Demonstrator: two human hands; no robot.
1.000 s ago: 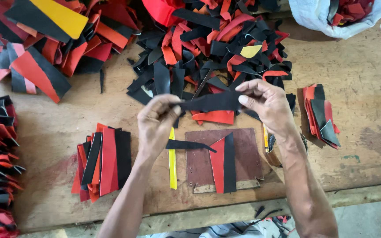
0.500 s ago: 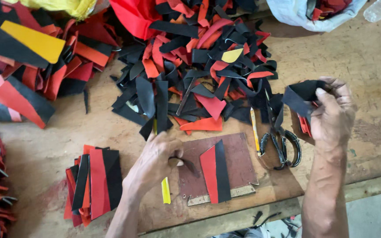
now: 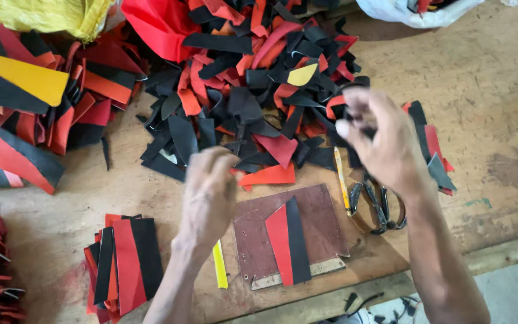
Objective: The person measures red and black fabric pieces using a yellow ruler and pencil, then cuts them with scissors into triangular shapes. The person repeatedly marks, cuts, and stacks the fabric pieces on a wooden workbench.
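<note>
Right hand (image 3: 385,144) has come back from the table's right edge toward the scrap heap (image 3: 253,90) and now pinches a small black scrap (image 3: 355,115) just right of that heap. Left hand (image 3: 211,195) has lifted off the brown board (image 3: 322,216) — fingers curled, blurred, so I cannot tell if it holds anything; a red-and-black piece (image 3: 288,241) lies on the board, below the heap.

- The big pile of scraps (image 3: 253,90) is black and red, with 1 yellow scrap (image 3: 302,75) on it.
- The board (image 3: 289,237) is dark brown; the 2 pieces on it (image 3: 288,240) are red and black.
- The strip (image 3: 219,264) is yellow.
- The scissors (image 3: 379,207) have black handles.
- The table (image 3: 499,120) is brown wood.
- The stack (image 3: 124,264) is red and black.
</note>
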